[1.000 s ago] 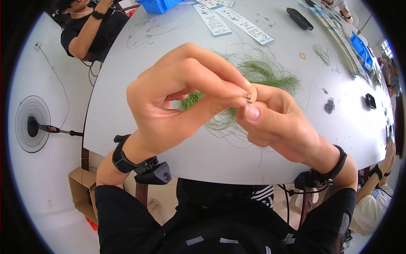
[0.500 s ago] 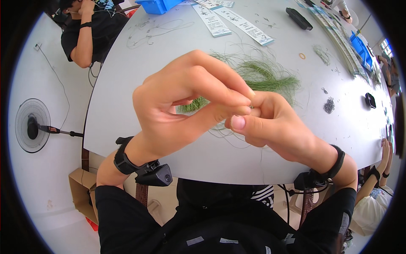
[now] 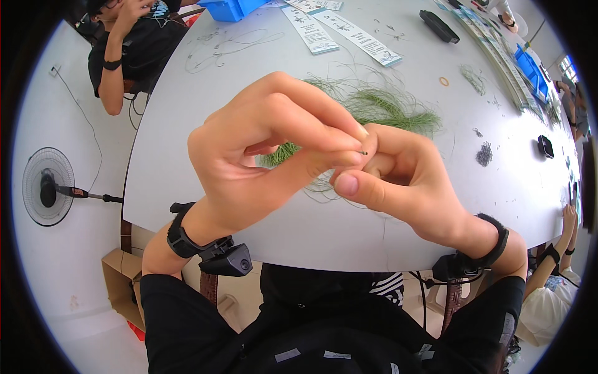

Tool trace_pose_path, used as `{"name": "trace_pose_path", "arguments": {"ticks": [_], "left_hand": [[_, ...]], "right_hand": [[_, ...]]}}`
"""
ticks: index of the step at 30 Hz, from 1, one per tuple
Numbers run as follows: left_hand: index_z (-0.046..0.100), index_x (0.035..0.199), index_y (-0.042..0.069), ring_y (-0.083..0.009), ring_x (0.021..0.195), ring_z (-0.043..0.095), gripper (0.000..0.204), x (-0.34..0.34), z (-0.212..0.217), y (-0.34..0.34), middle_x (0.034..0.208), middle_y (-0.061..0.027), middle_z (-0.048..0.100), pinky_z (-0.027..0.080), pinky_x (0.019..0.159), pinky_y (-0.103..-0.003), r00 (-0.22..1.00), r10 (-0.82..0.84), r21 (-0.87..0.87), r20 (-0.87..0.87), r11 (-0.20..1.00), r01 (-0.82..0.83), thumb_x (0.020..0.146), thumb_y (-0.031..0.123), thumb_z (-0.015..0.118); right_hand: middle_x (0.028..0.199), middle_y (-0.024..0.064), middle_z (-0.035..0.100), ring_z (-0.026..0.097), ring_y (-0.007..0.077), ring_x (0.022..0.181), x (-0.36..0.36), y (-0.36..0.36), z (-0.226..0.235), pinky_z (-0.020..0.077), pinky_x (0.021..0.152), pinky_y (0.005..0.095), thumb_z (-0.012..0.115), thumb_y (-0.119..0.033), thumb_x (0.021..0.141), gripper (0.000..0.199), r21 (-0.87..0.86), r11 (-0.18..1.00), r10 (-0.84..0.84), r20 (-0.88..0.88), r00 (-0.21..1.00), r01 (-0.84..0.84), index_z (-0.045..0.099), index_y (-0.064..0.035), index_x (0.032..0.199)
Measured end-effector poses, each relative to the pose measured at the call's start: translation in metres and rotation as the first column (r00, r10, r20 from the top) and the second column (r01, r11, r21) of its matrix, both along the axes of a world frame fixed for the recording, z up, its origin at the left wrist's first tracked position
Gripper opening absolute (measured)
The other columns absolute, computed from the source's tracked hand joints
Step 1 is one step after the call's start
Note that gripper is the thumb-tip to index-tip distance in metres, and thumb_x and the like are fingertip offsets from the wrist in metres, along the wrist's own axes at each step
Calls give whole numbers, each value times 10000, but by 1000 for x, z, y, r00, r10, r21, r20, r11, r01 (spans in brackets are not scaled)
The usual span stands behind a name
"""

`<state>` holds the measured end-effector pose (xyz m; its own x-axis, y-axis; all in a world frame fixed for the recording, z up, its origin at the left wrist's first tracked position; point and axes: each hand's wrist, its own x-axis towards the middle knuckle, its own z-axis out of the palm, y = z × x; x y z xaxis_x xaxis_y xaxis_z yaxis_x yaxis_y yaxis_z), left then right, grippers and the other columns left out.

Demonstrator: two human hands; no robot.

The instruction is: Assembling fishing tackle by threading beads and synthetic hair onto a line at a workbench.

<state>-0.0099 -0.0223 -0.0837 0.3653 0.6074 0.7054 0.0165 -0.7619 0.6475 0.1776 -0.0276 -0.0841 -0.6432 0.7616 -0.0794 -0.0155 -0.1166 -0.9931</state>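
My left hand (image 3: 268,156) and my right hand (image 3: 398,181) are raised close to the camera, fingertips meeting. Between them they pinch a tiny dark metal piece (image 3: 364,151), perhaps a small hook, with a thin line I can barely make out. The left thumb and forefinger press on it from the left, and the right fingers curl round it from the right. Behind the hands a bundle of green fibres (image 3: 380,109) lies spread on the white table (image 3: 187,162).
Printed paper strips (image 3: 349,31) and a blue bin (image 3: 230,7) lie at the far edge. A small dark pile (image 3: 484,154) and a black device (image 3: 545,146) sit right. Another person (image 3: 128,43) sits at the far left. A floor fan (image 3: 47,187) stands left.
Both hands have stayed together and shifted slightly; the left fingers have closed further over the tiny piece, and the right thumb now points forward beneath it.
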Motion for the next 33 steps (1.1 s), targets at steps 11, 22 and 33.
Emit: {"name": "trace_pose_path", "arguments": {"ticks": [11, 22, 33], "left_hand": [[565, 771, -10, -143, 723, 566, 101, -3, -1, 2, 883, -130, 566, 476, 629, -227, 999, 45, -4, -19, 999, -45, 749, -23, 663], [575, 782, -9, -146, 751, 569, 95, -4, -1, 2, 879, -130, 571, 469, 655, -227, 996, 74, -4, -46, 997, -74, 756, -1, 667], [578, 777, -9, -147, 736, 560, 91, -1, -3, 3, 875, -128, 571, 468, 641, -232, 999, 42, 3, -4, 999, -42, 750, -18, 665]], "right_hand": [[547, -47, 473, 393, -4, 512, 1, -8, 1, 300, 491, 161, 635, -78, 818, 130, 240, 963, -115, -38, 993, 120, 534, 2, 798], [549, -29, 511, 383, -10, 481, 3, -14, 5, 256, 440, 164, 644, -27, 790, 74, 561, 812, -198, 3, 980, 162, 584, 13, 808], [550, -60, 474, 363, -15, 491, -1, -12, -1, 250, 451, 164, 652, -58, 798, 84, 367, 912, -209, 22, 978, 186, 589, -3, 806]]}}
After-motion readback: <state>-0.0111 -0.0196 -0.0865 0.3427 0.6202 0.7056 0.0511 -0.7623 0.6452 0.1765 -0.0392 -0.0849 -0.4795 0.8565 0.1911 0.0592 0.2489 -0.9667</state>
